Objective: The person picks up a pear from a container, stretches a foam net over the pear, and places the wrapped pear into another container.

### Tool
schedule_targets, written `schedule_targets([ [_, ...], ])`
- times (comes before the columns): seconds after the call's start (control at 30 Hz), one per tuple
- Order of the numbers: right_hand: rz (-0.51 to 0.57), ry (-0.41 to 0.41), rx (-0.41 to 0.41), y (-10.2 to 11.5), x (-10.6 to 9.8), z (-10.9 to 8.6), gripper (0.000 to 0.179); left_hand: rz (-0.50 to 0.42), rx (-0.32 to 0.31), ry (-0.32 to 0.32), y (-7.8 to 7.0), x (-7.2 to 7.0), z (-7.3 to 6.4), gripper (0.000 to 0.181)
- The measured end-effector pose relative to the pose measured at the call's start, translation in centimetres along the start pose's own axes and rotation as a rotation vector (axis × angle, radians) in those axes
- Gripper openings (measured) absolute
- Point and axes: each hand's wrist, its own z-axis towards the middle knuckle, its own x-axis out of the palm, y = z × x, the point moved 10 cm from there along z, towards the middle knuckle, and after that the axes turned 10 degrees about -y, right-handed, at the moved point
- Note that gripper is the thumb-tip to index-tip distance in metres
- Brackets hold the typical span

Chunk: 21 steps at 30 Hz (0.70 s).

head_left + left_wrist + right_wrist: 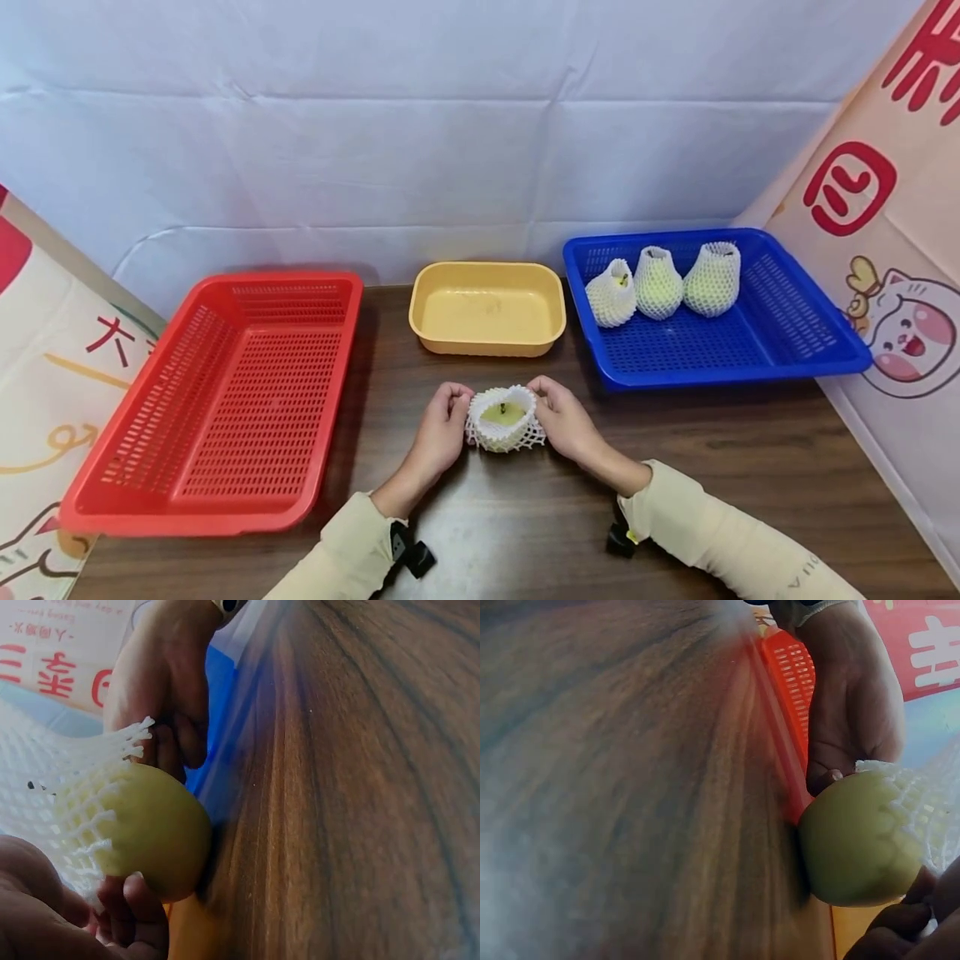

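Observation:
A yellow-green pear [504, 412] stands on the wooden table in front of me, stem upward, partly covered by a white foam net [487, 439]. My left hand [441, 427] pinches the net's edge on the left side. On the other side, my right hand [567, 423] holds the net's edge between thumb and fingers. In the left wrist view, the lower part of the pear [172, 832] shows bare, with the net [82, 802] around its upper part. The right wrist view also shows the pear's bare base [855, 844] touching the tabletop.
To the left lies a red perforated basket [341, 400]. A yellow plastic tub [487, 343] stands behind the pear. At the back right, a blue basket [750, 367] holds three net-wrapped pears [660, 285]. White cloth [375, 167] hangs behind the table.

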Motion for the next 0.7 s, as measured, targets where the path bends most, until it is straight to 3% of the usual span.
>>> schedule_targets([
  [0.2,0.010,-0.022,-0.035,0.7,-0.1,0.5,0.014,-0.063,0.007,-0.051,-0.8,-0.2,0.4,0.017],
  [0.33,-0.021,-0.038,-0.042,0.7,-0.2,0.6,0.015,-0.046,0.024,-0.072,-1.1,-0.3,0.5,0.017],
  [0.53,-0.171,-0.059,-0.036,0.1,-0.2,0.3,0.014,0.071,0.006,-0.025,0.1,0.3,0.0,0.012],
  [0.7,-0.249,-0.074,-0.051,-0.1,-0.4,0.0,0.013,0.158,0.051,-0.025,0.3,0.6,-0.1,0.012],
])
